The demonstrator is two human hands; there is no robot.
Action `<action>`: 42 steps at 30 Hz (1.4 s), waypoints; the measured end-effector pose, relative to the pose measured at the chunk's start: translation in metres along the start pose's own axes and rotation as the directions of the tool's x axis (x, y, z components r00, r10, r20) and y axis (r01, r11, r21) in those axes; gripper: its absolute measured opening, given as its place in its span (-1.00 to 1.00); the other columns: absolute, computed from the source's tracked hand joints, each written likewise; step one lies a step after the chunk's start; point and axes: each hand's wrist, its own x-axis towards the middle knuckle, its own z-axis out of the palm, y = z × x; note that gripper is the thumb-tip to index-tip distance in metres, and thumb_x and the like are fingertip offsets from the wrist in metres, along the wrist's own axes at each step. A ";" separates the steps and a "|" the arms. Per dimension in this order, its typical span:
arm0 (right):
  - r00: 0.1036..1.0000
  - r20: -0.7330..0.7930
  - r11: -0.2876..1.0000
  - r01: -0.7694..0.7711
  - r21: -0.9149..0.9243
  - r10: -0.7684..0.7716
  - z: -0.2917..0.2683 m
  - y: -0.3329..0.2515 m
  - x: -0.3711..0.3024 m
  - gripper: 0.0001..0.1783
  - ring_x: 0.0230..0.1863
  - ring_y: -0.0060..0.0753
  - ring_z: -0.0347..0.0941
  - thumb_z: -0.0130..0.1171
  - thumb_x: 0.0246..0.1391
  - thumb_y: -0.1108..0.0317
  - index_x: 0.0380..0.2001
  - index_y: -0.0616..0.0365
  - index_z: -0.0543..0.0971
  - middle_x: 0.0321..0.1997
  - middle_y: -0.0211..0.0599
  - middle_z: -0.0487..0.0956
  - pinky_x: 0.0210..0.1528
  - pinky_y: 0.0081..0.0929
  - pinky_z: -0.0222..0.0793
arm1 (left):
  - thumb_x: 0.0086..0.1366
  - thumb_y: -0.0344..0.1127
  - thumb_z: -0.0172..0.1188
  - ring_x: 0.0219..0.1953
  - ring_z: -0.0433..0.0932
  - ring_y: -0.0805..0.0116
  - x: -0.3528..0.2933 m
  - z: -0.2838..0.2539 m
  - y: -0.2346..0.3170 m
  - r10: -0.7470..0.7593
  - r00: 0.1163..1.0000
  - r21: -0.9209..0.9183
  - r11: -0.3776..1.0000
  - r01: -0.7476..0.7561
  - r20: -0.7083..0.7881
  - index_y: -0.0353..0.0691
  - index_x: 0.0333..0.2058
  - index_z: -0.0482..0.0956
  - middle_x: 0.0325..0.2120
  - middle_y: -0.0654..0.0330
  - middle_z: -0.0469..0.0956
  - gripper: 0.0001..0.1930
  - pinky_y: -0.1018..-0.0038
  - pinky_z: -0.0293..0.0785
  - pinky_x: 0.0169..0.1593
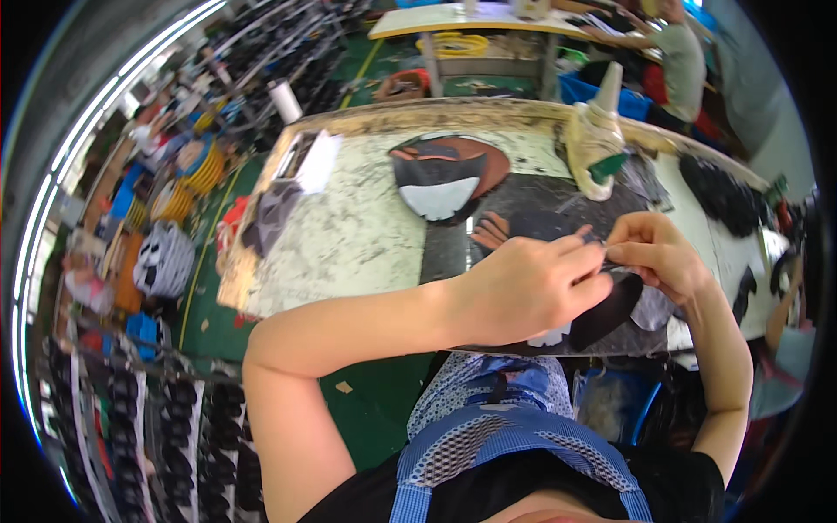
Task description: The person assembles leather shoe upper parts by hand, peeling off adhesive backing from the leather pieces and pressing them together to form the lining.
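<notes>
My left hand (545, 288) and my right hand (658, 257) meet over the right part of the worktable, fingertips pinched close together. Between them shows a bit of dark material, mostly hidden by the fingers. Under the hands lies a black curved cut piece (608, 315), partly covered by my left hand; whether it joins the pinched bit I cannot tell. Just beyond my left hand are dark flat pieces (532, 225) with a brown strip (490, 231). Farther left rests a stack of black, white and brown curved pieces (440, 200).
A yellowish bottle with a pointed nozzle (595, 144) stands beyond my hands. The worktable (349, 235) has a raised wooden rim, with a white paper (321, 164) and grey scraps (275, 218) at its left. A black bundle (719, 193) lies right. Other people sit nearby.
</notes>
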 end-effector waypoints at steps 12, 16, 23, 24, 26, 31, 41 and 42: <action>0.954 0.229 0.960 0.232 -0.154 -0.194 0.041 0.010 -0.008 -0.91 -0.30 -0.76 0.27 -0.04 0.16 0.57 -0.28 0.17 0.42 -0.36 -0.57 0.39 -0.31 -0.68 0.24 | 0.07 -0.26 0.16 -0.57 0.54 0.36 -0.003 0.042 0.010 0.386 0.922 0.227 0.896 -0.382 0.030 -0.13 -0.44 0.45 -0.65 0.33 0.46 -0.87 0.43 0.35 -0.51; 0.925 0.369 0.970 0.169 -0.173 -0.095 0.039 0.017 -0.020 -0.97 -0.46 -0.79 0.23 0.09 0.19 0.54 -0.33 0.21 0.45 -0.51 -0.59 0.37 -0.48 -0.66 0.16 | 0.04 -0.25 0.18 -0.66 0.51 0.38 -0.007 0.044 0.041 0.492 0.869 0.102 0.869 -0.485 -0.050 -0.22 -0.41 0.46 -0.71 0.33 0.44 -0.81 0.47 0.28 -0.59; 0.890 0.455 0.976 -0.104 0.193 0.005 -0.002 0.026 -0.010 -0.64 -0.05 -0.39 0.58 0.21 0.18 0.49 0.05 0.32 0.51 -0.16 -0.19 0.66 -0.11 -0.44 0.53 | 0.04 -0.26 0.21 -0.67 0.40 0.48 0.000 0.044 0.044 0.365 0.920 -0.048 0.926 -0.374 -0.144 -0.17 -0.39 0.47 -0.71 0.43 0.38 -0.82 0.48 0.22 -0.52; 0.855 0.519 0.989 -0.066 0.136 -0.014 0.000 0.018 -0.009 -0.62 0.00 -0.34 0.57 0.22 0.15 0.50 0.05 0.31 0.52 -0.12 -0.18 0.65 -0.05 -0.38 0.52 | 0.03 -0.26 0.21 -0.64 0.40 0.48 0.002 0.045 0.041 0.341 0.932 -0.016 0.938 -0.345 -0.121 -0.14 -0.38 0.48 -0.73 0.44 0.36 -0.82 0.47 0.22 -0.48; 0.820 0.571 0.996 -0.023 0.088 -0.031 0.010 0.009 -0.012 -0.60 0.05 -0.28 0.56 0.22 0.12 0.51 0.05 0.30 0.53 -0.09 -0.16 0.65 0.01 -0.33 0.51 | 0.03 -0.26 0.21 -0.63 0.40 0.47 0.005 0.053 0.038 0.353 0.929 -0.032 0.933 -0.358 -0.107 -0.14 -0.39 0.48 -0.74 0.44 0.35 -0.83 0.46 0.21 -0.47; 0.803 0.573 0.886 0.374 -0.272 -0.163 0.035 0.042 -0.034 -0.63 0.00 -0.38 0.57 0.22 -0.08 0.53 -0.11 0.27 0.63 -0.15 -0.21 0.69 -0.01 -0.33 0.49 | 0.03 -0.27 0.21 -0.61 0.38 0.44 0.015 0.056 0.050 0.415 0.902 -0.140 0.893 -0.429 -0.119 -0.14 -0.43 0.49 -0.78 0.43 0.32 -0.86 0.45 0.20 -0.46; 0.998 0.057 0.986 -0.043 0.164 0.034 0.041 0.063 -0.064 -0.78 -0.51 -0.85 0.27 0.18 0.29 0.30 -0.37 0.22 0.56 -0.53 -0.60 0.44 -0.51 -0.72 0.16 | 0.00 -0.30 0.17 -0.36 0.43 0.44 -0.004 0.046 0.054 0.497 0.856 0.103 0.868 -0.486 -0.142 -0.05 -0.45 0.50 -0.56 0.33 0.35 -0.90 0.48 0.44 -0.13; 0.999 0.035 0.975 -0.040 0.216 0.034 0.037 0.061 -0.068 -0.78 -0.53 -0.88 0.24 0.21 0.28 0.27 -0.34 0.22 0.56 -0.54 -0.62 0.44 -0.53 -0.76 0.12 | -0.02 -0.29 0.17 -0.35 0.40 0.45 -0.011 0.042 0.045 0.491 0.860 0.161 0.868 -0.470 -0.139 0.03 -0.43 0.51 -0.56 0.40 0.35 -0.88 0.51 0.40 -0.10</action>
